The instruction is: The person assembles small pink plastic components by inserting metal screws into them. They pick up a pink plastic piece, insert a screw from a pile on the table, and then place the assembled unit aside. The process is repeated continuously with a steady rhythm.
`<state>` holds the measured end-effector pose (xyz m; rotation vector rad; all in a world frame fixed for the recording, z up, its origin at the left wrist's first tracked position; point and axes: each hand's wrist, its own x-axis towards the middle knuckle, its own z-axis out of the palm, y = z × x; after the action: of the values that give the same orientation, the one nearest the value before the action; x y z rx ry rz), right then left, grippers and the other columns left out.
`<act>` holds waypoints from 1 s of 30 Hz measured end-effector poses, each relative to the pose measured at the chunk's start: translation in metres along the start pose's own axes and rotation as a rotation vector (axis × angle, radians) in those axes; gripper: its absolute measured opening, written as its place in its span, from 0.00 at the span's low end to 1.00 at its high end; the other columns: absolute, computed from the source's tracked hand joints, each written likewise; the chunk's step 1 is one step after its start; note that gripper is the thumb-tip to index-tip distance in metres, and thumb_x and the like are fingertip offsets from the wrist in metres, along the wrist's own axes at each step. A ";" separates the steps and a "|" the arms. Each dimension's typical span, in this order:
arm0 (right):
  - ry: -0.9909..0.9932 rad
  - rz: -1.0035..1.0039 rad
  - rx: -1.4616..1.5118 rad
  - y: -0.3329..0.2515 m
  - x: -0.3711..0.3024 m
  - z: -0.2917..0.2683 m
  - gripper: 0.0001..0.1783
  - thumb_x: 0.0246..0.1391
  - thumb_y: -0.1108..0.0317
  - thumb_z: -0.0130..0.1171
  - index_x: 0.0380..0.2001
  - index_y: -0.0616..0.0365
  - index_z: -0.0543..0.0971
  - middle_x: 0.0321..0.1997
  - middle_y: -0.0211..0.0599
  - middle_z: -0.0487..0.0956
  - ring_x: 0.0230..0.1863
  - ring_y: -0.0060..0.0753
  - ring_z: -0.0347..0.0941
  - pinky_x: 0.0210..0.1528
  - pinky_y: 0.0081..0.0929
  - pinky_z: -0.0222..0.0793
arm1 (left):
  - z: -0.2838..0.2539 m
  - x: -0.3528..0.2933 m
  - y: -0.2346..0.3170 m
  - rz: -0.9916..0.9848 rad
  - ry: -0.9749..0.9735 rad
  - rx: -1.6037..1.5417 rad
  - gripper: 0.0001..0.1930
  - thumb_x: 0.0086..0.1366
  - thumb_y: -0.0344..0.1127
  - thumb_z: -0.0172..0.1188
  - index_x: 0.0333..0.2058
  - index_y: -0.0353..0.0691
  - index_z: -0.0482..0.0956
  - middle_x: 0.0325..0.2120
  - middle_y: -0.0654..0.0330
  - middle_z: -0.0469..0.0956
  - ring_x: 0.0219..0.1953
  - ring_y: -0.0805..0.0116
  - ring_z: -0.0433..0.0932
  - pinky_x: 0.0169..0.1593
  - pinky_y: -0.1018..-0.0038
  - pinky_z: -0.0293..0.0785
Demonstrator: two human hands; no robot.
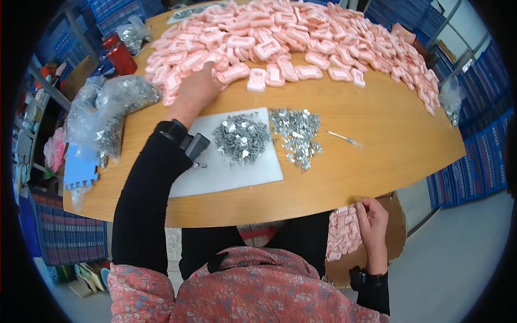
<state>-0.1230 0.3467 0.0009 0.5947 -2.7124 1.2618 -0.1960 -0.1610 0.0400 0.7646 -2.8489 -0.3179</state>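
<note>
A pink plastic piece at the near edge of a large pink pile is being reached for by the left hand, its fingers curled down over the pieces — whether one is actually being pinched cannot be told. The pile is being kept across the far half of the wooden table. Nearer the body, small metal parts are lying heaped on a white sheet, with a second loose heap beside it. Below the table edge, the right hand is being held loosely closed at a cardboard box of pink pieces. Judging by the small boxed batch against the big pile, most of the work is seemingly being left to do.
</note>
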 end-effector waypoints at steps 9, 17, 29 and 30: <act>-0.113 -0.180 -0.054 -0.033 0.067 0.039 0.09 0.54 0.72 0.64 0.36 0.64 0.78 0.30 0.43 0.77 0.30 0.38 0.76 0.34 0.29 0.71 | -0.026 -0.016 -0.030 0.119 0.125 -0.587 0.29 0.61 0.44 0.64 0.57 0.34 0.71 0.40 0.49 0.82 0.40 0.60 0.83 0.44 0.67 0.78; -0.148 -0.091 0.085 -0.039 0.098 0.081 0.09 0.54 0.74 0.63 0.38 0.61 0.78 0.32 0.41 0.79 0.32 0.36 0.77 0.37 0.29 0.73 | -0.032 -0.177 -0.009 -0.236 -0.421 -1.945 0.17 0.67 0.37 0.56 0.50 0.35 0.73 0.41 0.51 0.79 0.42 0.63 0.81 0.42 0.59 0.84; -0.147 0.058 0.326 -0.041 0.106 0.099 0.08 0.53 0.77 0.62 0.38 0.60 0.77 0.29 0.37 0.79 0.30 0.30 0.76 0.36 0.26 0.73 | 0.001 -0.249 0.017 -0.347 -0.609 -1.984 0.24 0.67 0.36 0.56 0.60 0.39 0.65 0.34 0.53 0.80 0.34 0.64 0.82 0.40 0.64 0.84; -0.129 0.003 0.222 -0.040 0.105 0.097 0.08 0.52 0.77 0.62 0.37 0.60 0.77 0.29 0.37 0.78 0.30 0.30 0.76 0.36 0.26 0.73 | 0.003 -0.250 0.019 -0.351 -0.630 -1.945 0.24 0.66 0.36 0.58 0.59 0.38 0.66 0.34 0.54 0.79 0.34 0.65 0.81 0.39 0.65 0.83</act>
<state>-0.1967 0.2175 -0.0083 0.7170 -2.6930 1.5917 0.0077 -0.0165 0.0138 0.5442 -1.2230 -2.8733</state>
